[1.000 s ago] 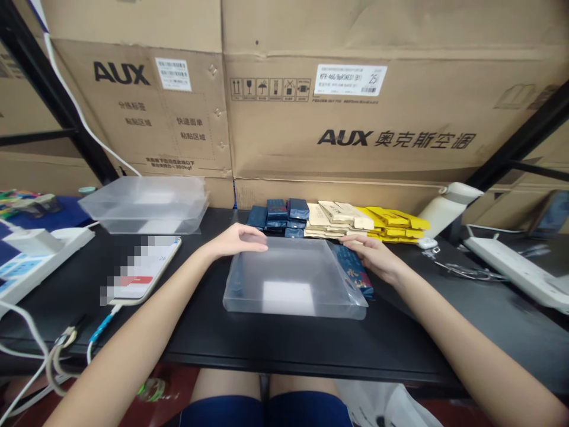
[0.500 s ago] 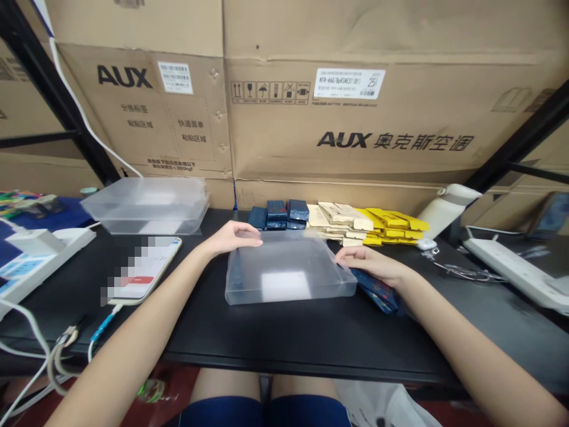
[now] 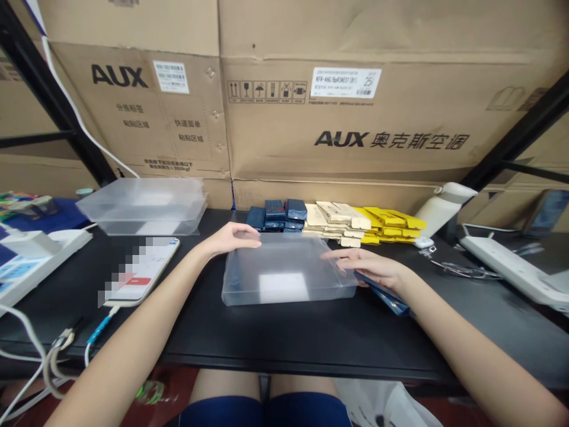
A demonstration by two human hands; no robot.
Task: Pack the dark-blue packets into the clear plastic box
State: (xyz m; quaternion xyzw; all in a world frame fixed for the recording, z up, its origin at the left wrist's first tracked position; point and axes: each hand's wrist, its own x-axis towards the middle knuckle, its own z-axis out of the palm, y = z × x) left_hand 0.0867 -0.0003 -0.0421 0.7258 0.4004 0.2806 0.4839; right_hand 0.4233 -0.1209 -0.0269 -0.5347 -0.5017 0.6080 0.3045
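A clear plastic box [image 3: 275, 261] lies on the black table in front of me, with a white label showing at its front. My left hand [image 3: 232, 238] grips its back left edge, fingers over the rim. Over the box's right edge reaches my right hand [image 3: 371, 267], fingers pointing left. Dark blue packets [image 3: 389, 301] are held under that palm, tilted and seen nearly edge-on; the hand hides part of them, and I cannot tell how many there are. Behind the box stand stacks of dark blue packets [image 3: 275, 214], cream packets [image 3: 338, 218] and yellow packets [image 3: 391, 223].
Stacked clear plastic trays [image 3: 142, 204] stand at the back left. Nearer lie a phone [image 3: 146, 276] on a cable and a power strip [image 3: 40, 261]. To the right are a white bottle [image 3: 444, 210], glasses [image 3: 466, 271] and another white strip [image 3: 511, 267]. Cardboard [image 3: 275, 142] walls the back.
My right hand has moved slightly left over the box's edge, its fingers straighter. The dark blue packets under it have tipped up. My left hand keeps its place on the box.
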